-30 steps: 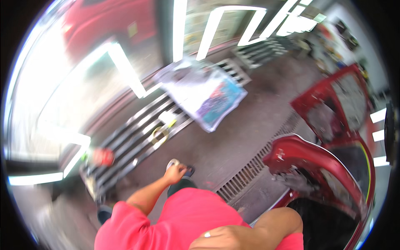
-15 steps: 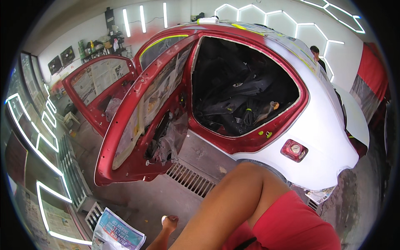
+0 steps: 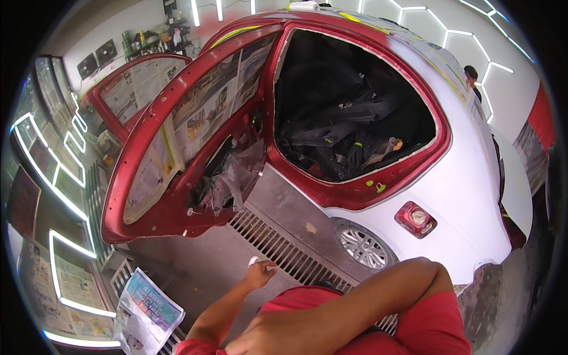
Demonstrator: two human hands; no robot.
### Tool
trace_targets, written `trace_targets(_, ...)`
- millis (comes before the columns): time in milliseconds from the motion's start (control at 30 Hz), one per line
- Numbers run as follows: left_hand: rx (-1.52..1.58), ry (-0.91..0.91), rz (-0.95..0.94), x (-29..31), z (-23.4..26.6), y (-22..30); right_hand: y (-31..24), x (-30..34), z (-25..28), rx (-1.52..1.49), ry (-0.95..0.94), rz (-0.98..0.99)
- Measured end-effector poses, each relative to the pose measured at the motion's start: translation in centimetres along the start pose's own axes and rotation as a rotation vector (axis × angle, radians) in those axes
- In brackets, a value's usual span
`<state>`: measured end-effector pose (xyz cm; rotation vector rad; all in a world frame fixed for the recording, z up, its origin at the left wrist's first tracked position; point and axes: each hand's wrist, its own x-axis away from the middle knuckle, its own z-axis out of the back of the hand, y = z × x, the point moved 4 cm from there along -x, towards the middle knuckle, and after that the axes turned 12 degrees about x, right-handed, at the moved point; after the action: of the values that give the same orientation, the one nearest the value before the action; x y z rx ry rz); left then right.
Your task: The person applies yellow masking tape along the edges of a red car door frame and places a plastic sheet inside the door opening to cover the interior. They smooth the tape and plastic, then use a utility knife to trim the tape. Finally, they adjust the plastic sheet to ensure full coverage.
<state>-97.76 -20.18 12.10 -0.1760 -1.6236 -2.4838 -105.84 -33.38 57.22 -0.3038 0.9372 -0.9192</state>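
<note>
My left hand [image 3: 260,274] is over the floor near a metal drain grate [image 3: 278,236], closed on a small white rounded thing [image 3: 254,260] that shows only in part. My right arm, in a red sleeve, bends across my front from the lower right. My right hand [image 3: 251,338] lies at the lower edge over my left upper arm, its fingers mostly cut off. Ahead stands a car with a white-primed rear panel [image 3: 435,183] and a red door frame. Its rear door [image 3: 115,195] is swung wide, with newspaper masking its window.
A wheel [image 3: 367,245] shows under the rear panel. Beyond the rear door is another masked door [image 3: 97,97]. Dark material [image 3: 355,118] fills the cabin opening. A printed paper sheet [image 3: 148,313] lies at the lower left. Another person [image 3: 471,74] stands behind the car.
My right arm has folded inward, and its hand now shows at the lower edge. My left hand has risen in the picture with the white thing. The view has shifted, revealing the wheel.
</note>
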Motion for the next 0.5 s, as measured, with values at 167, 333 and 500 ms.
trace_targets(167,-0.011,0.189,0.126,-0.6,-1.4,0.3,-0.8,16.1,11.4,0.182,-0.204,-0.434)
trace_targets(333,-0.012,0.259,0.16,-6.8,-4.5,6.7,4.2,21.1,14.1,-0.199,-0.278,-0.418)
trace_targets(500,-0.023,0.444,0.021,-11.6,-3.9,16.0,6.2,26.4,17.7,-0.685,-0.283,-0.354)
